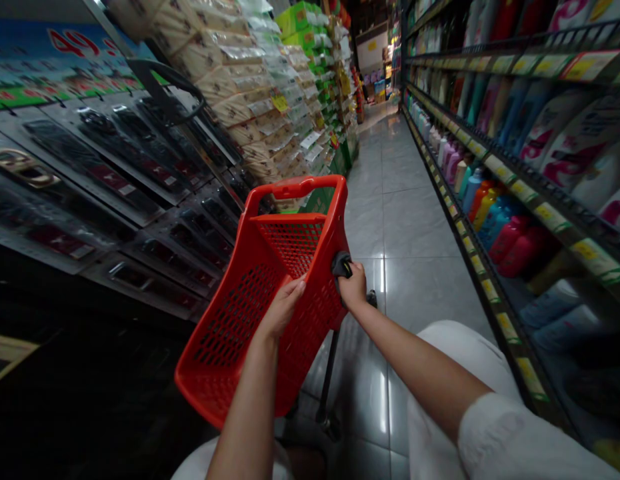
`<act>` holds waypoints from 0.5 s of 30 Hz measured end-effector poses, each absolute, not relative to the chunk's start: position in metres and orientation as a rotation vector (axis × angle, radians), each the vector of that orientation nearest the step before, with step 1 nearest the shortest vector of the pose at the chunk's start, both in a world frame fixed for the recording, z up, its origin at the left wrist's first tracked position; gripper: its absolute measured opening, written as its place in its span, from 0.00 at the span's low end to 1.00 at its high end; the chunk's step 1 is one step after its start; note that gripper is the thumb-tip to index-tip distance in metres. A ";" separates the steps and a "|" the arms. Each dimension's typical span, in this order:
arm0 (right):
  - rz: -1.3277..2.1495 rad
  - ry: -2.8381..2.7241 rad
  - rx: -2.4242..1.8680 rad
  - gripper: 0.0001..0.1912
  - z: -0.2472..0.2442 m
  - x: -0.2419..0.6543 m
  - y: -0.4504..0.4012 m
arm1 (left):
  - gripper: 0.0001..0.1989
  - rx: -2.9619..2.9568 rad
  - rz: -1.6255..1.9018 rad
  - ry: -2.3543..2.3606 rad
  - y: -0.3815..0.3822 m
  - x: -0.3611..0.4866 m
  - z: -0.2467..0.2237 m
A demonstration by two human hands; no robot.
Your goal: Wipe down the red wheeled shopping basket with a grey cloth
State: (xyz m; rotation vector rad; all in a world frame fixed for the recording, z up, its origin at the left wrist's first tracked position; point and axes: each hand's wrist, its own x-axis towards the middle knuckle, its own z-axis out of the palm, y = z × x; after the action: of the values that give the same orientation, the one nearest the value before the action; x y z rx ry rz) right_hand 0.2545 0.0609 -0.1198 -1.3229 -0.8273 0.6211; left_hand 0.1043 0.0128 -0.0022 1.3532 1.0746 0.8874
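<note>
A red plastic shopping cart basket (225, 327) with slotted walls stands tilted in front of me, its red frame handle at the far end. My left hand (286, 303) grips the near side rim, thumb along the top edge; its other fingers are mostly hidden. My right hand (354, 285) is closed around a black grip-like part (341, 264) on the basket's right outer side. A dark leg (330, 373) and a wheel (331, 427) show below the basket. Nothing can be seen lying inside it.
Packaged belts (105, 160) hang on a rack to the left, close to the basket. Stacked tissue packs (260, 100) stand ahead. Shelves of bottles (520, 243) line the right side. A grey tiled aisle (380, 167) runs forward between them.
</note>
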 end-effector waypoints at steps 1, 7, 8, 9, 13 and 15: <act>0.676 -0.779 -1.344 0.11 -0.126 0.252 0.058 | 0.29 1.347 0.888 1.077 0.013 0.104 -0.002; 0.889 -0.795 -1.251 0.10 -0.106 0.260 0.070 | 0.26 1.290 0.879 1.054 0.016 0.103 -0.002; 0.831 -0.859 -1.223 0.09 -0.097 0.263 0.074 | 0.26 1.284 0.879 1.053 0.016 0.103 -0.002; 0.758 -0.924 -1.199 0.09 -0.090 0.265 0.076 | 0.26 1.281 0.880 1.053 0.016 0.103 -0.002; 0.566 -1.112 -1.216 0.12 -0.078 0.256 0.062 | 0.28 1.287 0.882 1.055 0.017 0.104 0.000; 0.554 -1.191 -1.256 0.13 -0.084 0.244 0.041 | 0.29 1.297 0.896 1.061 0.019 0.104 0.000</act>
State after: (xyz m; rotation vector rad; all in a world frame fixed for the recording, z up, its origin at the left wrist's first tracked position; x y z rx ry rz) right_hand 0.2436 0.0414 -0.0838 -1.2557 -1.1907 0.5538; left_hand 0.1041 0.0189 0.0004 1.2974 1.0610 0.8958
